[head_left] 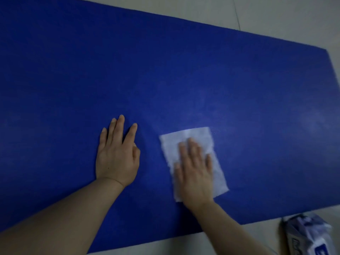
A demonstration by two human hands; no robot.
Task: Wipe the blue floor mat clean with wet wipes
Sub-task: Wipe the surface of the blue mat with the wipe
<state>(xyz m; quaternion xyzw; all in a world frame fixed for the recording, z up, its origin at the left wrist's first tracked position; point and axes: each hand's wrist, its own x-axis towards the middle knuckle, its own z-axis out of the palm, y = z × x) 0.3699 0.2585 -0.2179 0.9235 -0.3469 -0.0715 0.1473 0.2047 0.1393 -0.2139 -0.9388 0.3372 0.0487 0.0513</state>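
Note:
A large blue floor mat fills most of the view, lying flat on a pale floor. A white wet wipe is spread flat on the mat, right of centre. My right hand presses flat on the wipe with straight fingers and looks slightly blurred. My left hand rests flat on the bare mat to the left of the wipe, fingers spread. Faint pale smears show on the mat to the right of the wipe.
A pack of wet wipes lies on the pale tiled floor at the bottom right, just off the mat's near edge. The mat's right edge runs near the frame's right side.

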